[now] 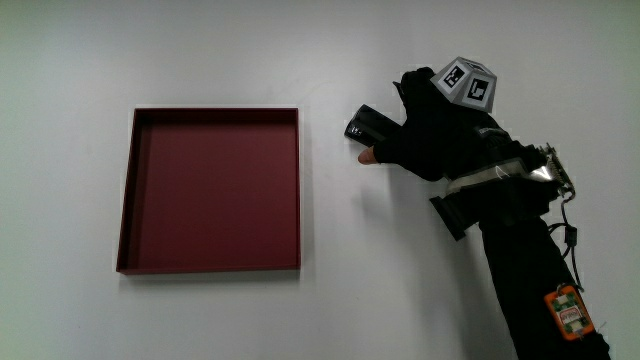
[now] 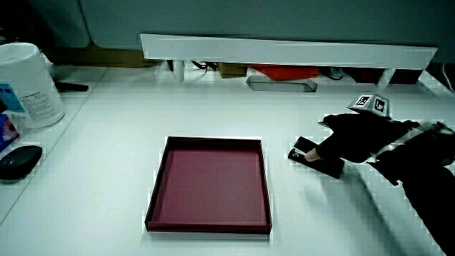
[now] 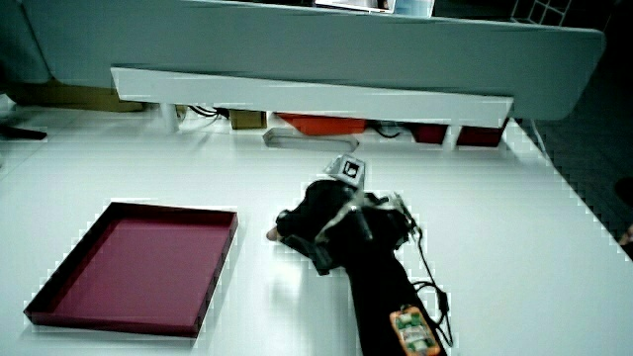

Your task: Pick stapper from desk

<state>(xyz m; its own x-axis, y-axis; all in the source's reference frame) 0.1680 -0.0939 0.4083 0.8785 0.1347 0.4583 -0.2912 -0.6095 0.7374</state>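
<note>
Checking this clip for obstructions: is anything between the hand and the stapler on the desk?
Nothing visible is in the way. The hand is already on the black stapler, its grip closing around it on the bare white desk beside the red tray. In a side view the stapler sticks out from under the glove.

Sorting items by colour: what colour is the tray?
Dark red, maroon inside and out; the tray shows best in the main view.

I work at an office desk: a plain white tabletop (image 2: 106, 163), a low white partition (image 2: 284, 50) hiding cables, a black computer mouse (image 2: 20, 161) at the frame's edge.
</note>
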